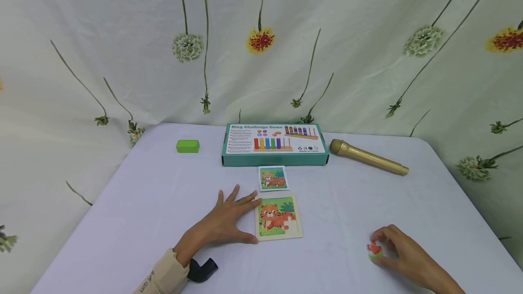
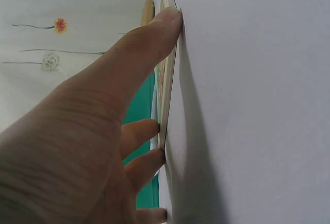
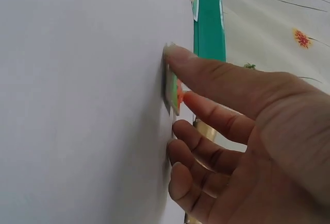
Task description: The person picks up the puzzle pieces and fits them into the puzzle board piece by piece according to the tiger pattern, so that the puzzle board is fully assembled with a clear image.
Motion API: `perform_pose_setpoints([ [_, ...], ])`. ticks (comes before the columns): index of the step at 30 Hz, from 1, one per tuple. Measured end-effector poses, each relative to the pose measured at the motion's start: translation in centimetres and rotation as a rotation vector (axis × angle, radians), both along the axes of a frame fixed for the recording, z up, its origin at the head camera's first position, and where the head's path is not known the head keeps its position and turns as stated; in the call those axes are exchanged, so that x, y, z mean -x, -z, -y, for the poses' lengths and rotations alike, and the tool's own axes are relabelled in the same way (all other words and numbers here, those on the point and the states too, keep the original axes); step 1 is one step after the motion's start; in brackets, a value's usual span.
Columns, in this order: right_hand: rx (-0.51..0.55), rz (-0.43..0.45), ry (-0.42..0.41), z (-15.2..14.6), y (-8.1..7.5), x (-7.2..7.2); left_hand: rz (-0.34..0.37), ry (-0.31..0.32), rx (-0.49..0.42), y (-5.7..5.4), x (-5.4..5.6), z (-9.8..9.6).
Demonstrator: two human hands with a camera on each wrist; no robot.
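Note:
A tiger puzzle board (image 1: 300,230) in a pale wooden frame lies on the table, with a gap at the tiger's lower right. My left hand (image 1: 230,219) rests along its left side with fingers spread. The thumb touches the near left corner and a fingertip touches the upper left edge. Well to the right, my right hand (image 1: 404,253) pinches a puzzle piece (image 1: 374,249) between thumb and index finger, low over the tabletop. Orange and green show on the piece. In the right wrist view the other fingers curl loosely beside the puzzle piece (image 3: 174,87).
Just behind the board lies a small tiger picture card (image 1: 273,178). A teal Ring Challenge Game box (image 1: 275,160) stands behind that, flanked by a green block (image 1: 188,146) and a gold microphone-shaped object (image 1: 369,157). A black curved object (image 1: 202,270) sits by the left wrist.

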State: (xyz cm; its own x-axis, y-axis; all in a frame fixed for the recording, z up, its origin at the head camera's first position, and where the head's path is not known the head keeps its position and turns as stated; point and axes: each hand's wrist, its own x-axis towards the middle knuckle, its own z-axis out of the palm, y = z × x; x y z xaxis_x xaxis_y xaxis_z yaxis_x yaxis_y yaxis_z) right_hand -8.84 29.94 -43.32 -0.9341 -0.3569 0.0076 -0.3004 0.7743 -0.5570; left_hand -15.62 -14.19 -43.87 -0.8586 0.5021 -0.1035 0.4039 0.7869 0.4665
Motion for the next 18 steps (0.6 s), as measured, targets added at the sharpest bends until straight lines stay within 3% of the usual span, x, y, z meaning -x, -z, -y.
perform_pose_setpoints([
  [4,0.047,0.078,0.026,0.6,-0.5,0.3,0.002,0.001,0.000,0.0,0.0,0.0],
  [8,0.101,0.098,0.016,0.9,-0.7,0.7,0.003,0.000,0.003,-0.1,0.0,0.0],
  [18,0.148,-0.071,0.012,1.5,-0.1,1.2,-0.008,0.002,0.005,0.0,0.0,0.0],
])
